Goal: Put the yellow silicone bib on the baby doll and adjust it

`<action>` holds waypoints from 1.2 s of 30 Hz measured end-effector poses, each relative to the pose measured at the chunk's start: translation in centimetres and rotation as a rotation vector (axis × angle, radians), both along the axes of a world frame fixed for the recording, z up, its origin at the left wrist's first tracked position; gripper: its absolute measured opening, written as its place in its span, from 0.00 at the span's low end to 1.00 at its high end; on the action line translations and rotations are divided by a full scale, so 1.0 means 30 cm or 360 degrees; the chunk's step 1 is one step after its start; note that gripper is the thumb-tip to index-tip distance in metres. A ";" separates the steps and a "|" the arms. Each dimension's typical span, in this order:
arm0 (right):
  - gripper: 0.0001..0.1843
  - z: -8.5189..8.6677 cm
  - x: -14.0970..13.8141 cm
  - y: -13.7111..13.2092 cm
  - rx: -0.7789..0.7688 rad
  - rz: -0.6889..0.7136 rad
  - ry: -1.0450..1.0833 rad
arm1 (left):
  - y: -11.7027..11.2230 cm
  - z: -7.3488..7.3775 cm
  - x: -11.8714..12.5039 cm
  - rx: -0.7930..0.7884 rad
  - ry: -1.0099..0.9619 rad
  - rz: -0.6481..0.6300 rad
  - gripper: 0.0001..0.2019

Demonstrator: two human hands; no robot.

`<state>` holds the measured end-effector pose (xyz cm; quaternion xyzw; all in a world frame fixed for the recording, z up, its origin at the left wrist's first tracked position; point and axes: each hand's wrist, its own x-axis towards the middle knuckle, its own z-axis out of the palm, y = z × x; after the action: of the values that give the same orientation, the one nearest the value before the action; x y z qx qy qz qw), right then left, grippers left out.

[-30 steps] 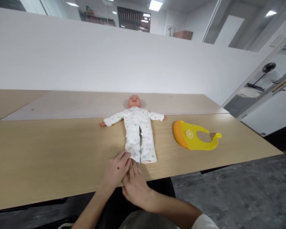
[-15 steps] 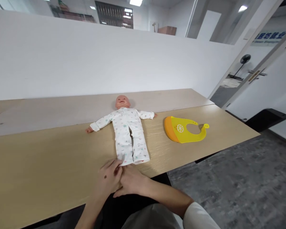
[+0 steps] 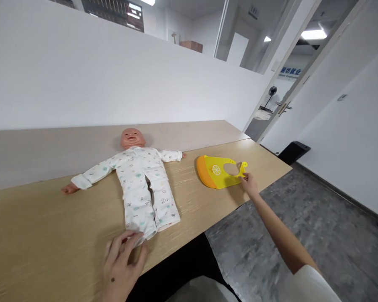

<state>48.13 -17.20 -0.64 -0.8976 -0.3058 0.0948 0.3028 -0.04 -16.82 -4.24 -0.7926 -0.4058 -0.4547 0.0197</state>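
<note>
A baby doll (image 3: pixel 138 176) in white printed pyjamas lies on its back on the wooden table (image 3: pixel 50 218), arms spread. My left hand (image 3: pixel 121 262) rests flat near the table's front edge, fingers apart, its fingertips at the doll's left trouser hem. A yellow and orange silicone bib (image 3: pixel 219 172) lies to the right of the doll. My right hand (image 3: pixel 248 183) is stretched out to the bib's near right edge, fingertips touching or pinching its strap; the exact grip is too small to make out.
A white partition wall (image 3: pixel 113 79) runs behind the table. The table's right end stops near a grey floor (image 3: pixel 302 218). A doorway with a standing fan (image 3: pixel 271 94) opens at the far right.
My right hand left my left hand and reached right to the bib. The view swung right, so the doll now sits further left. My left hand stayed by the doll's feet.
</note>
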 end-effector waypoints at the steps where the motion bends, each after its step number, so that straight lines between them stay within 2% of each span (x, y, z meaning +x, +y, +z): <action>1: 0.28 0.015 0.061 0.016 -0.0058 -0.0092 -0.0008 | -0.001 0.003 -0.001 0.0009 -0.0022 0.0001 0.06; 4: 0.19 0.030 0.146 0.059 -0.0159 -0.0208 0.0020 | -0.001 0.004 -0.008 -0.0015 -0.0087 -0.0031 0.07; 7: 0.08 0.034 0.143 0.126 -0.0153 -0.0211 0.0085 | 0.004 -0.015 -0.014 -0.0029 -0.0113 -0.0056 0.07; 9: 0.05 0.061 0.125 0.186 -0.0077 -0.0175 0.0112 | 0.008 -0.029 -0.018 -0.0012 -0.0108 -0.0046 0.08; 12: 0.07 0.160 0.084 0.292 0.0159 -0.0051 0.0107 | 0.011 -0.030 -0.020 -0.0035 -0.0157 -0.0035 0.06; 15: 0.08 0.311 0.004 0.406 0.0441 0.0166 0.0093 | 0.018 0.008 -0.007 -0.0128 -0.0287 -0.0036 0.06; 18: 0.07 0.488 -0.134 0.500 0.0676 0.0444 0.0082 | 0.050 0.096 0.028 -0.0348 -0.0496 -0.0108 0.06; 21: 0.05 0.670 -0.316 0.549 0.0964 0.0819 0.0203 | 0.142 0.231 0.077 -0.0530 -0.0729 -0.0206 0.05; 23: 0.04 0.784 -0.436 0.563 0.1163 0.0968 0.0282 | 0.251 0.328 0.104 -0.0511 -0.0951 -0.0173 0.05; 24: 0.04 0.835 -0.489 0.568 0.1237 0.1050 0.0348 | 0.318 0.371 0.113 -0.0445 -0.1121 -0.0095 0.06; 27: 0.04 0.949 -0.615 0.593 0.1337 0.1331 0.0582 | 0.532 0.463 0.111 -0.0313 -0.1406 0.0162 0.10; 29: 0.04 0.980 -0.678 0.625 0.1329 0.1530 0.0743 | 0.656 0.489 0.087 -0.0513 -0.1454 0.0096 0.12; 31: 0.05 0.977 -0.738 0.669 0.1303 0.1701 0.0885 | 0.749 0.490 0.056 -0.0829 -0.1404 -0.0144 0.18; 34: 0.08 0.923 -0.831 0.744 0.1226 0.1859 0.1080 | 0.832 0.462 0.020 -0.1185 -0.1373 -0.0532 0.28; 36: 0.09 0.872 -0.892 0.786 0.1162 0.1903 0.1216 | 0.865 0.437 0.008 -0.1217 -0.1377 -0.0679 0.31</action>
<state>21.38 6.39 25.51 -0.3310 -0.6223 0.4362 0.5594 0.21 9.11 8.89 -0.5509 -0.3438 -0.5514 -0.5237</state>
